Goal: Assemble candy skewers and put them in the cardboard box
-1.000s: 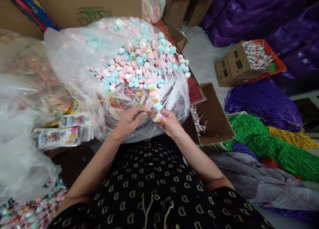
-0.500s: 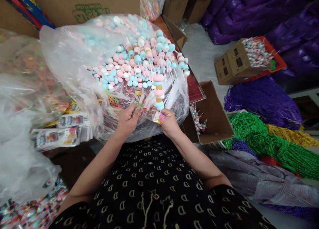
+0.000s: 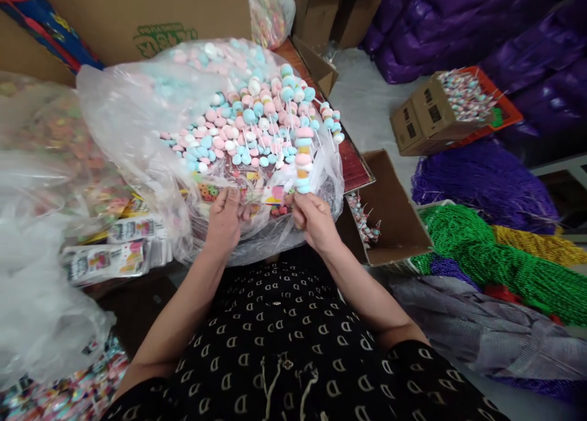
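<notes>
My right hand (image 3: 316, 218) is closed in a pinch at the lower end of a candy skewer (image 3: 303, 159), which stands upright above the fingers with pink, blue, white and orange pieces. My left hand (image 3: 224, 218) is closed on one end of a clear plastic wrapper (image 3: 274, 195) with yellow and pink print, which stretches across towards the right hand. Whether the right fingers also grip the wrapper is hidden. Behind the hands, a large clear bag (image 3: 114, 112) lies spread open with loose pink, blue and white candies (image 3: 220, 124) and several finished skewers (image 3: 270, 109) on it.
Flat printed wrappers (image 3: 110, 259) are stacked at the left, beside a bag of ring-shaped candies (image 3: 59, 140). An open carton (image 3: 398, 219) holding wrapped sticks stands right of the red table edge (image 3: 360, 167). Green strands (image 3: 486, 244) and purple strands (image 3: 481, 186) lie farther right.
My left hand has moved slightly left, and the wrapper now spans between the hands. The skewer and my right hand have shifted a little to the right. The camera view has shifted slightly.
</notes>
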Demonstrator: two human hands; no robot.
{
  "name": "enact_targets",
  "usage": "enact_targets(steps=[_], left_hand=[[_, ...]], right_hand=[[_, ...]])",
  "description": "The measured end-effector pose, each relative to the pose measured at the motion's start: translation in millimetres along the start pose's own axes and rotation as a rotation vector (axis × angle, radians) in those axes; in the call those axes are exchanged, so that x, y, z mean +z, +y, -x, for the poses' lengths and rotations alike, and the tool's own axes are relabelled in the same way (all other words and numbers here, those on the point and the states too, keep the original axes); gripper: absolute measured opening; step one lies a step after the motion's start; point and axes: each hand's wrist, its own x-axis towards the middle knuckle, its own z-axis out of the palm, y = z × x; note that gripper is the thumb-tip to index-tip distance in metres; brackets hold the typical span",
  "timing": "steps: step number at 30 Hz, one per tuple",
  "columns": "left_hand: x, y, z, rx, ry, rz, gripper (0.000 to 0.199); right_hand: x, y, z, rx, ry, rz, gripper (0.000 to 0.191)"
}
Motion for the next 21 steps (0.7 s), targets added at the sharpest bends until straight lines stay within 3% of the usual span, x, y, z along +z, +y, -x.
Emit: enact_targets(steps=[8,16,21], left_hand=[[6.0,16,-8,-0.127,0.045,0.225,0.064],[4.9,16,-12,-0.087,0.044,0.265,0.060],[-1.8,12,-14,-0.080,0.064,0.220,0.060]], right_hand=[[-55,-22,33,-0.138,-0.115,0.318,0.024],[-59,-35,37,-0.242,-0.202,0.606,0.022],[-68,-38,34,-0.278,-0.169,0.714,0.021]])
